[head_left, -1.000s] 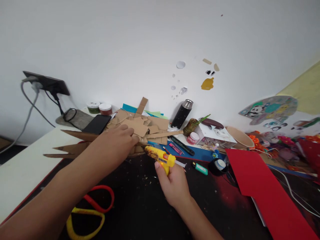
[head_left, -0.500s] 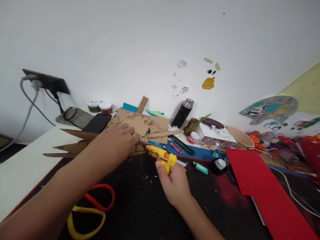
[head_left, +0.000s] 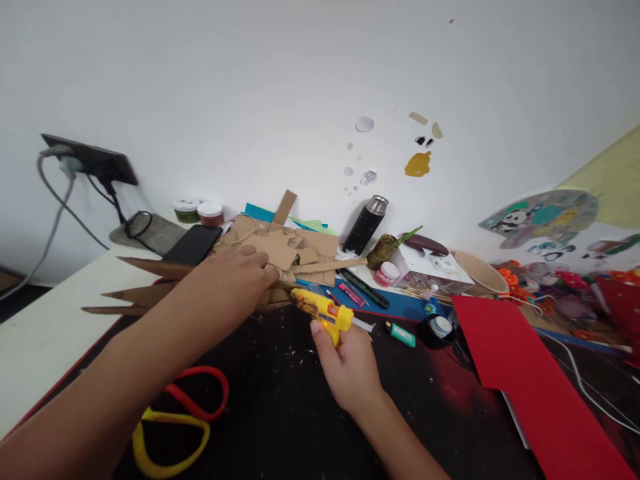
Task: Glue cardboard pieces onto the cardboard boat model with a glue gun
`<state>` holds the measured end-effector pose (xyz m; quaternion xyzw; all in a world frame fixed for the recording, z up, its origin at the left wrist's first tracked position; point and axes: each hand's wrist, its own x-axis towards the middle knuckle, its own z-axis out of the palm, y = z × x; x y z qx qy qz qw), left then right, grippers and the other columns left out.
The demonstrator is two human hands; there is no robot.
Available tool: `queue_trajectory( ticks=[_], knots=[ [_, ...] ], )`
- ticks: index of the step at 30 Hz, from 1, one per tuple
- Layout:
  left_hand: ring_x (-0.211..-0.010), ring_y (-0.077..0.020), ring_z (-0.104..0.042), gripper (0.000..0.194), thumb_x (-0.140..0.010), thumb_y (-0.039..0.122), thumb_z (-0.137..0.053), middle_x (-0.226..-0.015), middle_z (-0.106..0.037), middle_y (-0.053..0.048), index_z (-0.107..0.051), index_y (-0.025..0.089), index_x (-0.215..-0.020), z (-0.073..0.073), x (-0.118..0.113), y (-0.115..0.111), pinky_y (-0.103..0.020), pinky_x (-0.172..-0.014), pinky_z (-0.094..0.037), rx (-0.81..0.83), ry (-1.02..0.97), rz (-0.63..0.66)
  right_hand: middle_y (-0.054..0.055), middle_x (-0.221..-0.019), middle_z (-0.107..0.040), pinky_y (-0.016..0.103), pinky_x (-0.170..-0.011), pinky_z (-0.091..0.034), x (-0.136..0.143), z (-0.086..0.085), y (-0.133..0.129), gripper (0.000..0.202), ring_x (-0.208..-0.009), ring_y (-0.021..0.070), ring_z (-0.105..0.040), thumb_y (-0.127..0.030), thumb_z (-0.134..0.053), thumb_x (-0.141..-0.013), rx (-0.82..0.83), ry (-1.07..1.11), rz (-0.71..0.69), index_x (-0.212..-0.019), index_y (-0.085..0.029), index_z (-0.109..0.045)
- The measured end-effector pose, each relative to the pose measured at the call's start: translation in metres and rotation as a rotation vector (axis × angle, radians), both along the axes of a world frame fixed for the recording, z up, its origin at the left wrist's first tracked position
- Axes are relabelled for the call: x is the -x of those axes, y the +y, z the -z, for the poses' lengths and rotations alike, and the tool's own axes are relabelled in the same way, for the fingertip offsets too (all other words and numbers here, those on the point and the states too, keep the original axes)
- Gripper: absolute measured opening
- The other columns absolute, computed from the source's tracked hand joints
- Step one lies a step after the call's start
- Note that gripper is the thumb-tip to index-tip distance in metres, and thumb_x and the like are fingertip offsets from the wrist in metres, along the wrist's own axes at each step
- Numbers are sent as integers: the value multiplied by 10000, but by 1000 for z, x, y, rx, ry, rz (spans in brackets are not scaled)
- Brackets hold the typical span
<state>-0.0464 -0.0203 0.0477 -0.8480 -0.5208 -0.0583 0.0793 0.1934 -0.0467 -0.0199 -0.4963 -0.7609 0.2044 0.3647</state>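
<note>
Yellow glue gun (head_left: 320, 308): mid-desk (head_left: 280, 413), clasped in right hand (head_left: 353, 370), nozzle pointing left; contact with cardboard cannot be told.
Left hand (head_left: 235, 283): at near edge of cardboard scraps (head_left: 273, 252), far side; fingertips hidden, grip cannot be told.
Pointed cardboard (head_left: 137, 295): left, beyond left forearm.
Change over last second: almost none, both hands holding position; judged a steady pause at one spot.

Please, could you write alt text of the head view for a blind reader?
The right hand holds a yellow glue gun, pointed towards brown cardboard at the left hand. A black flask is behind; a red sheet lies to the right.
</note>
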Motion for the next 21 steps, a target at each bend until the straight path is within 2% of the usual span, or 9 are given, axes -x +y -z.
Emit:
queue_trajectory(
  ticks=[5, 8, 9, 11, 14, 17, 21],
  knots=[
    [-928, -285, -669, 300, -887, 27, -557, -926, -731, -75, -763, 226, -976, 0, 2, 0, -396, -873, -473, 23, -29, -10, 22, -606, -617, 271, -543, -364, 0, 2, 1, 409, -540, 165, -558, -447, -538, -1029, 30, 47, -6, -707, -206, -616],
    [-977, -294, -687, 334, -890, 25, -520, -995, -756, -85, -759, 227, -1007, 1, 4, 2, -410, -894, -488, 33, -46, -31, 3, -522, -549, 267, -501, -333, -2, 9, 1, 521, -475, 144, -508, -516, -561, -1034, 155, 157, -21, -607, -220, -529],
    [-994, -299, -694, 340, -892, 26, -507, -1018, -764, -91, -756, 224, -1013, 1, 5, 4, -417, -901, -495, 44, -50, -39, -13, -464, -492, 265, -472, -312, -2, 12, 2, 581, -425, 130, -463, -559, -558, -1040, 228, 229, -33, -568, -228, -488],
    [-1022, -315, -707, 321, -898, 45, -492, -1041, -781, -105, -749, 215, -986, 1, 8, 8, -433, -905, -510, 79, -59, -60, -30, -414, -445, 251, -440, -308, -2, 16, 4, 640, -377, 117, -437, -648, -546, -1043, 402, 398, -100, -565, -223, -508],
    [-1029, -325, -726, 285, -939, 129, -473, -1053, -808, -114, -743, 220, -941, -2, 11, 16, -450, -904, -530, 176, -134, -94, -78, -435, -444, 224, -420, -320, -3, 13, 11, 569, -343, 107, -457, -720, -672, -954, 526, 753, -139, -776, -180, -662],
    [-963, -303, -739, 305, -986, 251, -448, -1025, -816, -102, -750, 235, -943, -4, 9, 18, -437, -877, -549, 256, -297, -74, -95, -460, -474, 208, -399, -320, -4, 5, 20, 521, -329, 103, -473, -681, -774, -890, 529, 1066, -107, -913, -164, -708],
    [-874, -249, -740, 345, -1044, 415, -448, -937, -803, -42, -736, 262, -930, -3, -7, 6, -371, -798, -581, 324, -536, 104, -56, -534, -579, 207, -426, -384, -5, 0, 30, 486, -422, 130, -589, -632, -837, -838, 540, 1284, -58, -909, -166, -718]
  ],
)
